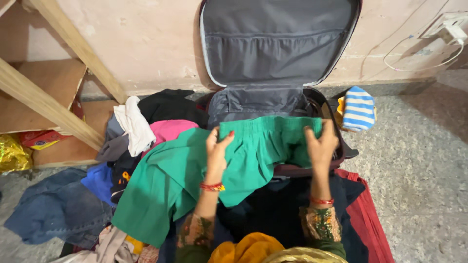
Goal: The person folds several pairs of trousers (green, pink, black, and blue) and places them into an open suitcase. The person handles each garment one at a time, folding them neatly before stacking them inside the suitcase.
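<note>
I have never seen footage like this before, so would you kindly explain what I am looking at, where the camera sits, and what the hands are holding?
There is no machine here: a person works with two bare hands, filmed by one camera worn on the head, looking down. The left hand and the right hand each pinch the elastic waistband of a green cloth garment, holding it spread over the front edge of an open grey-lined soft suitcase, whose lid leans against the wall. On the speckled stone floor, to the left, lies a heap of clothes: a white cloth, a pink garment, a black one and blue denim jeans. A blue-and-white striped cloth lies right of the suitcase. Each hand's grip is closed on the fabric.
</note>
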